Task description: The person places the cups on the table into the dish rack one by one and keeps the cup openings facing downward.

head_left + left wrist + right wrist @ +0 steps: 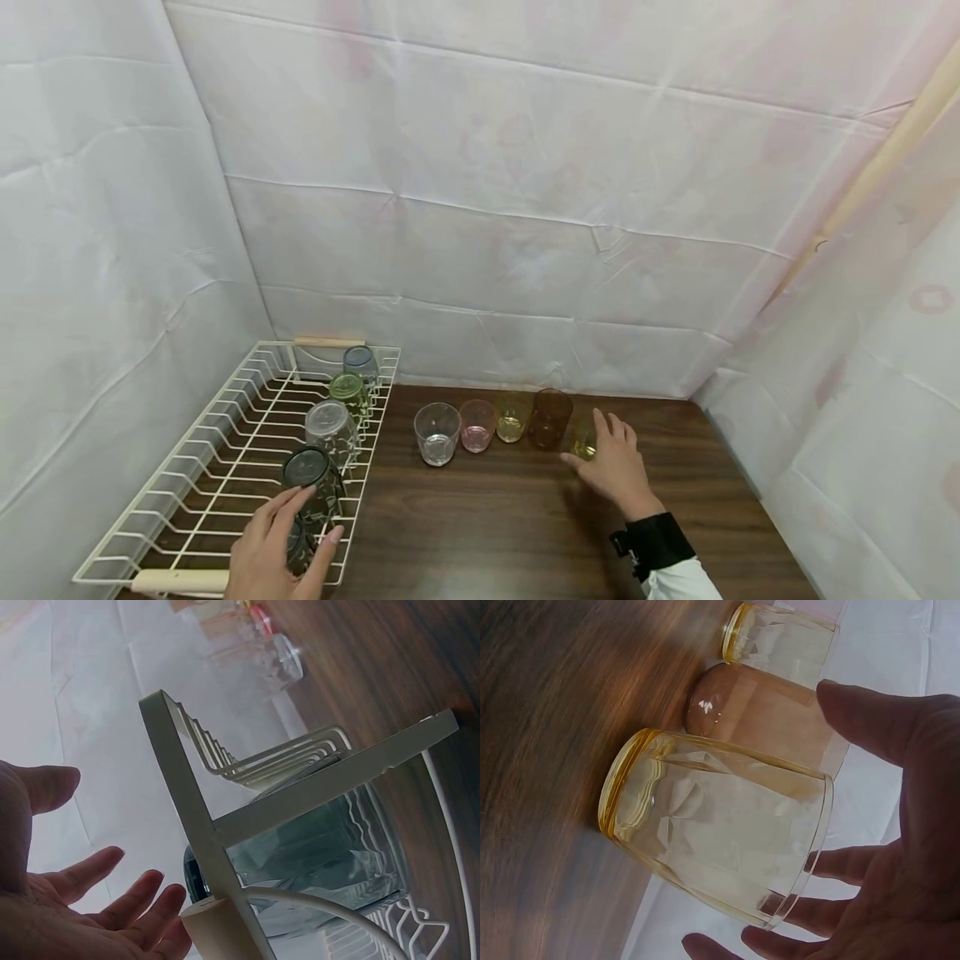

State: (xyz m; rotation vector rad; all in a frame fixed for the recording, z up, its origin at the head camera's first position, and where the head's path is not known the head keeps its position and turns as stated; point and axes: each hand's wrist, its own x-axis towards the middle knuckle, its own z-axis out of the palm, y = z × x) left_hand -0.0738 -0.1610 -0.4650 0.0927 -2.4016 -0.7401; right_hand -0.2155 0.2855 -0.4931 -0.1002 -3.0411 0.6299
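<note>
My right hand (pixel 617 467) is spread around the rim of a yellow glass (pixel 712 817) at the right end of a row on the table. In the right wrist view its thumb stands apart from the glass, and its fingers reach behind the rim. My left hand (pixel 273 546) hovers with parted fingers over the front of a white wire rack (pixel 213 475). Below it are a dark small glass (pixel 298 546) and a dark grey glass (pixel 311 479), both upside down in the rack. In the left wrist view nothing lies between the left fingers (pixel 135 907).
Left of the yellow glass stand a brown glass (pixel 551 419), another yellow glass (pixel 512 421), a pink glass (pixel 477 427) and a clear glass (pixel 437 435). Upturned clear (pixel 331 425), green (pixel 348 392) and blue (pixel 361 362) glasses fill the rack's right side. White sheeting (pixel 480 250) walls the table.
</note>
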